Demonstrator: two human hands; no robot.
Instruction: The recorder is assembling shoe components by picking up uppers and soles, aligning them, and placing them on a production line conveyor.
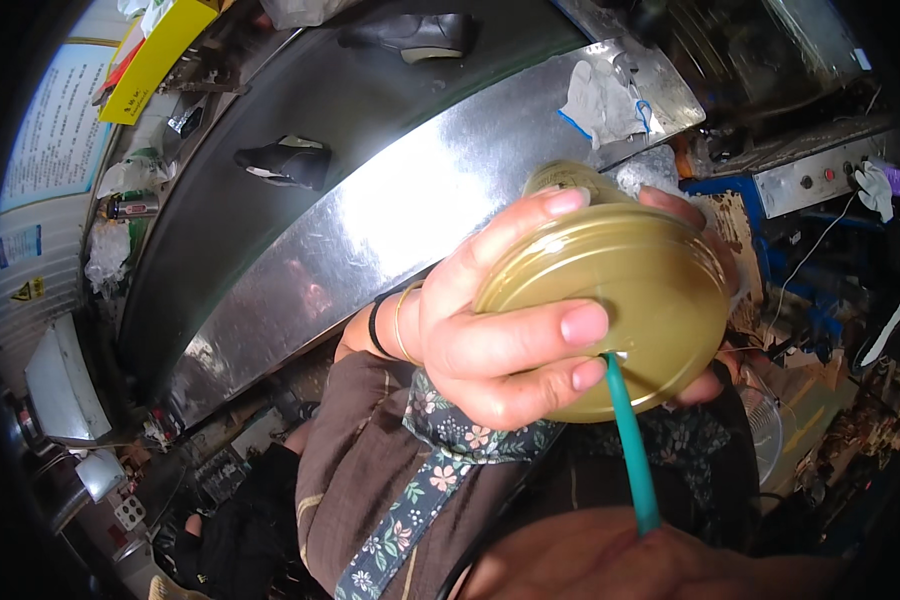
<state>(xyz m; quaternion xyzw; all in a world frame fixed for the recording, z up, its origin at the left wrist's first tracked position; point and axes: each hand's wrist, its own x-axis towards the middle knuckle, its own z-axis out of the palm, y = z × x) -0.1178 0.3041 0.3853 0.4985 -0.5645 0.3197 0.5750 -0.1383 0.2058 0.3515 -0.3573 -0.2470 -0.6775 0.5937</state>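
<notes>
A large round cup with a gold-coloured lid (660, 290) is close in front of me, its lid tilted toward me. My left hand (500, 330) grips the cup from the left, two fingers lying across the lid beside the straw hole. Through that hole passes a teal straw (630, 440), running down toward the bottom of the picture. On the right side, my right hand (705, 388) is wrapped round the cup; most of it is hidden behind the lid, with only some fingers showing. The cup's body is mostly hidden too.
Beyond my hands, a shiny metal ledge (410, 190) borders a dark conveyor belt (200, 240) carrying black shoes (288, 162). White gloves (602, 105) lie on the ledge. Right stands a machine with a button panel (815, 180). Lower left, a person in dark clothing (245, 530) is partly visible.
</notes>
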